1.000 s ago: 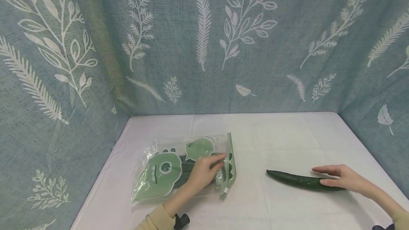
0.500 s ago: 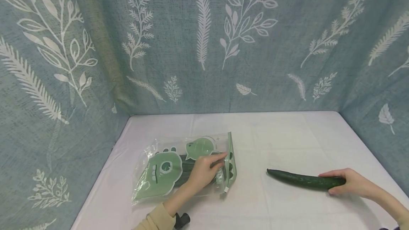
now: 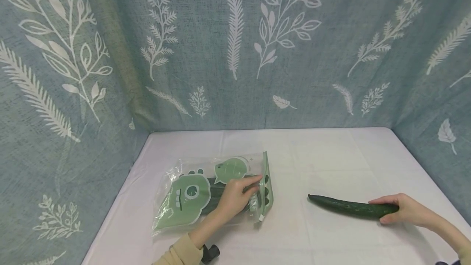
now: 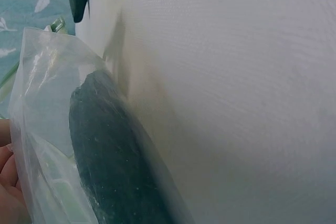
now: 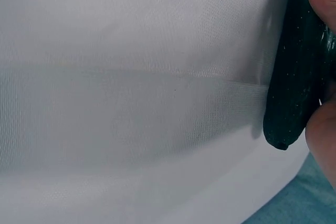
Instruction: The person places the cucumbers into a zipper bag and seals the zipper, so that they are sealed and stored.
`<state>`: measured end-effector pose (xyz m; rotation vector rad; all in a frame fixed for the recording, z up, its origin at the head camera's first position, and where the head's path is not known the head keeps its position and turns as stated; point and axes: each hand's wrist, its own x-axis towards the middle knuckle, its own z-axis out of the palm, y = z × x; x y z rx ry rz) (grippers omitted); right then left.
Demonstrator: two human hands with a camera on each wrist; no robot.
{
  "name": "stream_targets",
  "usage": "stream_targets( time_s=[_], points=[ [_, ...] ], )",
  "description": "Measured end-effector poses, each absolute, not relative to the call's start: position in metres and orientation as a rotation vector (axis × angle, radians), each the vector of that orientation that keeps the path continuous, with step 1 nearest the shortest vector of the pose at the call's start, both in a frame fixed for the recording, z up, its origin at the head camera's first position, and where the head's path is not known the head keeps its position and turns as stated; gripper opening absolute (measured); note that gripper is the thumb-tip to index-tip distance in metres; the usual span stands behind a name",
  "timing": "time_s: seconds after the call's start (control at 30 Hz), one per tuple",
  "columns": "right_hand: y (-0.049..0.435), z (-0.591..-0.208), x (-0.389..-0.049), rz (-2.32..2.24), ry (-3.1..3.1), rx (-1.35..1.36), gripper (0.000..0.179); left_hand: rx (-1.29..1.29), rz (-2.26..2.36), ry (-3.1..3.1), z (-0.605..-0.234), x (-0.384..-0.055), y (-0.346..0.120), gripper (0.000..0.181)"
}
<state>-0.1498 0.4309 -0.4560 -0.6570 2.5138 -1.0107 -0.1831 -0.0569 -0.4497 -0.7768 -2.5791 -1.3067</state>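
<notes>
A clear zip bag [image 3: 184, 218] with green cartoon prints lies on its side at the left of the table. Its green-edged mouth points right. Dark green cucumbers show through the film; one cucumber [image 4: 113, 156] fills the lower part of the left wrist view. My left hand [image 3: 234, 197] holds the bag's film near the mouth, index finger stretched along it; the thumb's hold is partly hidden. Over on the right, a single long cucumber [image 3: 344, 206] lies on the cloth. My right hand [image 3: 406, 212] grips its right end, thumb on the near side and fingers on the far side.
A white cloth covers the table [image 3: 298, 156]. Blue-green curtains [image 3: 206, 52] with white leaf prints stand behind it and at both sides. A black device [image 3: 210, 253] sits at the left wrist.
My right hand has come down and closed around the right end of the loose cucumber. The left hand and the bag have stayed in place.
</notes>
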Motion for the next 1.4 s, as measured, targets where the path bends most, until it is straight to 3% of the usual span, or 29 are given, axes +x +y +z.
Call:
stream_targets(
  time_s=[1.03, 1.4],
  points=[
    [0.421, -0.450, -0.145, -0.968, 2.675, -0.573, 0.040, -0.775, -1.317, -2.562, -0.450, -0.182, -0.057, 0.033],
    [0.400, -0.438, -0.144, -0.941, 2.839, -0.374, 0.044, -0.789, -1.318, -2.539, -0.448, -0.182, -0.057, 0.034]
  ],
)
